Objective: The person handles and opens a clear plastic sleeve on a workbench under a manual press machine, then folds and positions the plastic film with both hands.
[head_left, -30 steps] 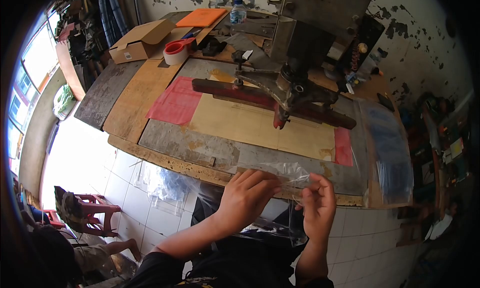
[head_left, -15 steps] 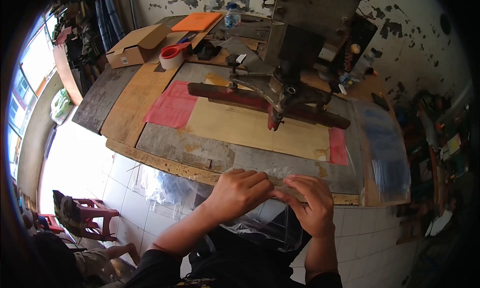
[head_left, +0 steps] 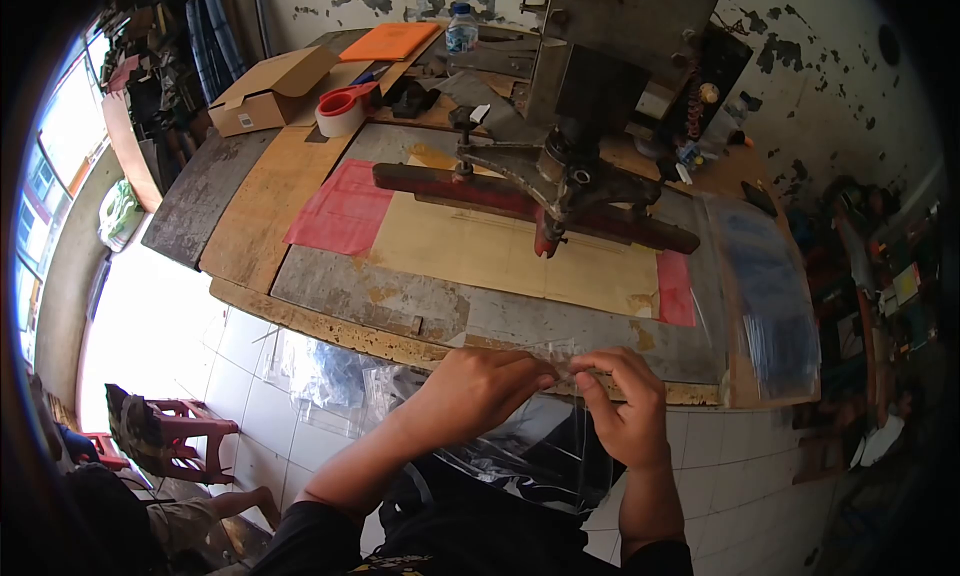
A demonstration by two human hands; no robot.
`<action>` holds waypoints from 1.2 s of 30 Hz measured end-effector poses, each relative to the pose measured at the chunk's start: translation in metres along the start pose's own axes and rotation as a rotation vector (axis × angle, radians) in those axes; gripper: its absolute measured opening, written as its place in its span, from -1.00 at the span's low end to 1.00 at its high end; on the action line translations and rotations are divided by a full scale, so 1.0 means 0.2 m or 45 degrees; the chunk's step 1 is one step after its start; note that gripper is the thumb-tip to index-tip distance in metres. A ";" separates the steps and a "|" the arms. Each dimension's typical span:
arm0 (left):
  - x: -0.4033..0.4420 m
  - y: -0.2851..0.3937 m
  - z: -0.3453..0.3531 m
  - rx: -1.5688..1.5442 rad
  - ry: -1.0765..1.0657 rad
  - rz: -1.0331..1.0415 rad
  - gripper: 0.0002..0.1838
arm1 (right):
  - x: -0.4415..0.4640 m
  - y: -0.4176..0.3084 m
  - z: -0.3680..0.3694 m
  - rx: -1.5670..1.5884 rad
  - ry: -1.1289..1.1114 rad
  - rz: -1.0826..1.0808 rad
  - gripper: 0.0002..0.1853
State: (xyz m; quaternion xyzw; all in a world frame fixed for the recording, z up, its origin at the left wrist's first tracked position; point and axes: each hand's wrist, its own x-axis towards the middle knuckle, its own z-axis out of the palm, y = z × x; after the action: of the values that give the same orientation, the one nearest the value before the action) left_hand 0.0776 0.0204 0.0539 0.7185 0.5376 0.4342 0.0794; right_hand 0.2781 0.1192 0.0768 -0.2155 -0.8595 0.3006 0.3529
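Observation:
A clear plastic sheet [head_left: 520, 451] hangs in loose folds below my two hands, in front of my dark shirt. My left hand [head_left: 487, 391] is closed on its upper edge, fingers curled over and thumb pressed in. Close by on the right, my right hand [head_left: 625, 401] pinches the same edge between thumb and fingertips. Both hands are at the front edge of the worktable [head_left: 330, 328]. Beyond them, a machine with a long red bar [head_left: 600, 226] stands over a yellow sheet [head_left: 480, 266] with pink pieces at its ends.
Stacked clear plastic pieces [head_left: 780, 351] lie at the table's right. A cardboard box [head_left: 265, 101], a tape roll [head_left: 341, 114], an orange folder [head_left: 390, 42] and a bottle [head_left: 462, 31] are at the back left. A red stool [head_left: 185, 436] and a person's leg [head_left: 245, 501] are lower left.
My right hand's spread fingers have closed into a pinch on the plastic. The hands have come closer together than a second ago, and the sheet hangs in different folds.

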 end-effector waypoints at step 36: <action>-0.01 0.08 0.02 0.074 0.129 -0.119 -0.87 | -0.01 0.00 0.01 0.094 0.073 0.046 -0.94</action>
State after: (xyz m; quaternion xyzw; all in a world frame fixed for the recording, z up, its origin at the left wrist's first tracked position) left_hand 0.0911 0.0141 0.0596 0.6716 0.5863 0.4501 0.0512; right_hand 0.2780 0.1179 0.0757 -0.2263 -0.8334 0.3322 0.3794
